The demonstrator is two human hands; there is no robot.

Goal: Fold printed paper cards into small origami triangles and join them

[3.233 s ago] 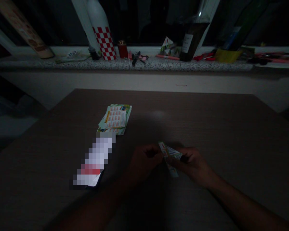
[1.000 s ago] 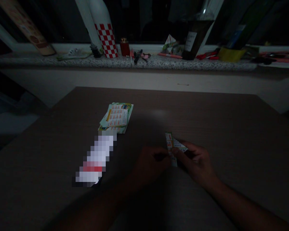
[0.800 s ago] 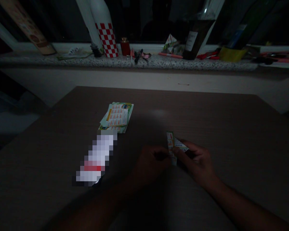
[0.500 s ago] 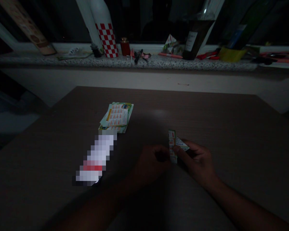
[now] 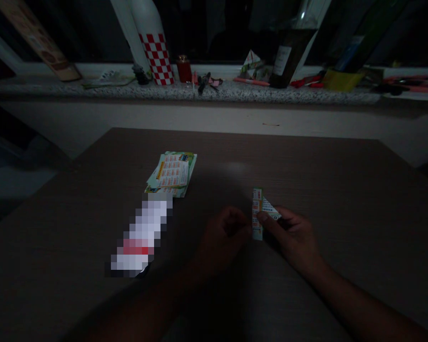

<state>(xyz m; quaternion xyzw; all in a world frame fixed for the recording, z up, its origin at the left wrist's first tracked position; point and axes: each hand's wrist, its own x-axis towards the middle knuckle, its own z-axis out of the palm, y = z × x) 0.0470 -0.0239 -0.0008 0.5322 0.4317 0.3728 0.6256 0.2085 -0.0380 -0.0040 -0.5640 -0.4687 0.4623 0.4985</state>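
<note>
Right hand (image 5: 293,236) fingers are pinching a small folded printed card (image 5: 257,213) low over the surface (image 5: 324,171). Left hand (image 5: 221,233) fingers are curled just beside it, too dark to tell if they're gripping. Can't see what's in the windowsill bottle (image 5: 284,59).

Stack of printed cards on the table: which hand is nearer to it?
Left. The left hand sits right of the stack of printed cards, closer to the person; the right hand is farther right, pinching a folded card.

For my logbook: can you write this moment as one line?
right hand: pinches folded card | left hand: curled beside it | card stack: on table
</note>
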